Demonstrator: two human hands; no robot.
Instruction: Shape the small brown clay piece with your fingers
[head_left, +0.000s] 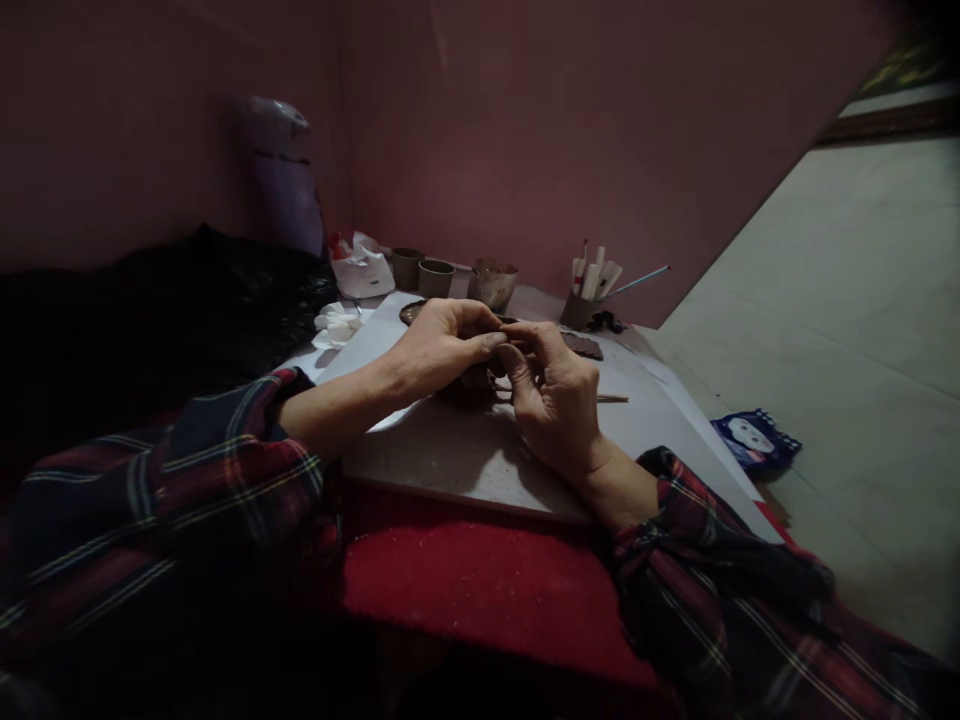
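My left hand (446,345) and my right hand (551,390) meet fingertip to fingertip above a white board (420,455). Both are closed in a pinch, and their fingers hide what is between them. Brown smears mark the thumbs. Right below the fingers sits a dark brown lump (469,390) that looks like clay, largely covered by the hands. A thin wooden stick (613,399) pokes out to the right from behind my right hand. Past that hand lies a flat dark brown slab (583,346). A dark round dish rim (410,313) shows beyond my left hand.
Along the back stand two small dark cups (436,273), a smeared plastic cup (495,285) and a holder (577,310) with several pale sticks. Crumpled white tissue (336,327) and a black plastic bag (247,290) are at left. A blue packet (756,440) lies at right.
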